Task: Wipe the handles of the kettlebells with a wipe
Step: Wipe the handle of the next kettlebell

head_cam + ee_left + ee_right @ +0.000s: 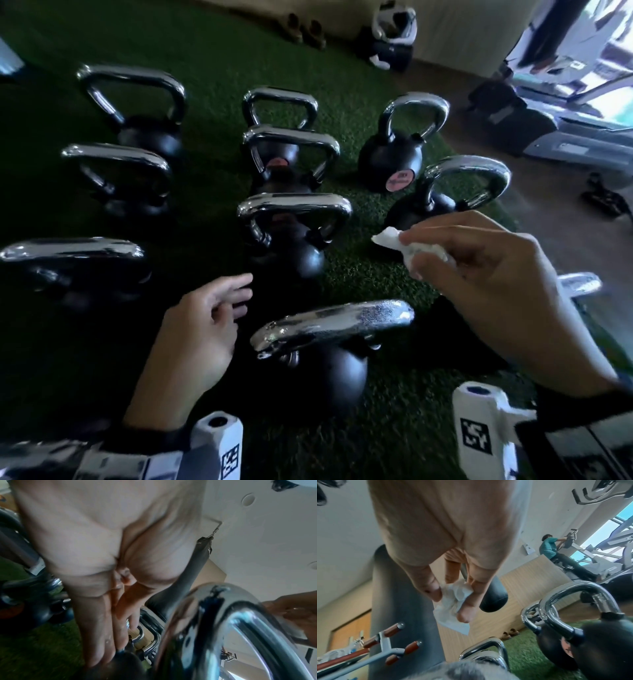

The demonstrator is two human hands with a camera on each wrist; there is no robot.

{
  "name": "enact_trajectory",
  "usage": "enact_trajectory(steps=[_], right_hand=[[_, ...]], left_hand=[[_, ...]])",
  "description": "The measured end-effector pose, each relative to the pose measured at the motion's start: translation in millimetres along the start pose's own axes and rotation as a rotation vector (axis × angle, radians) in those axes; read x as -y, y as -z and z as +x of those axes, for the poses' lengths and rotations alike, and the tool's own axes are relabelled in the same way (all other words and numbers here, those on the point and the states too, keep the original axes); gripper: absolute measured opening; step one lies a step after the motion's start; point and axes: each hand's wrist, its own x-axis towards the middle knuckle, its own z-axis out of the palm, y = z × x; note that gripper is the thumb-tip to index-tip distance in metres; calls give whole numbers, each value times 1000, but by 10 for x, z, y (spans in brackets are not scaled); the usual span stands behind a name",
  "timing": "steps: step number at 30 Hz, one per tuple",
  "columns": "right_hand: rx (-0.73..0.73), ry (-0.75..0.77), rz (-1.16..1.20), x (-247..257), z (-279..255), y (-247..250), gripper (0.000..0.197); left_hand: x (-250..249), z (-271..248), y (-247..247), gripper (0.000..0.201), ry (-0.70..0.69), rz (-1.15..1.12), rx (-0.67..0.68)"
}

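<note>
Several black kettlebells with chrome handles stand in rows on green turf. The nearest one's handle (332,325) lies between my two hands and fills the lower right of the left wrist view (240,628). My right hand (479,274) hovers above and right of it, pinching a crumpled white wipe (407,248) between thumb and fingers; the right wrist view shows the wipe (453,601) bunched at the fingertips. My left hand (212,315) hangs empty to the left of that handle, fingers loosely extended, near the body of the middle kettlebell (291,246).
A punching bag (399,601) hangs beyond the kettlebells. A pair of shoes (305,31) and a helmet on a bag (394,34) sit by the far wall. Exercise machines (565,120) stand at the right, where a person (551,547) uses one.
</note>
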Motion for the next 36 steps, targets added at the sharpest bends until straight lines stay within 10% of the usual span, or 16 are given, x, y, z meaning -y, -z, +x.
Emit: enact_trajectory(steps=[15, 27, 36], right_hand=[[-248, 409, -82, -275, -696, -773, 35], [-367, 347, -124, -501, -800, -781, 43], [-504, -318, 243, -950, -859, -849, 16]], left_hand=[[59, -638, -379, 51, 143, 116, 177], [116, -723, -518, 43, 36, 199, -13], [176, -721, -555, 44, 114, 201, -84]])
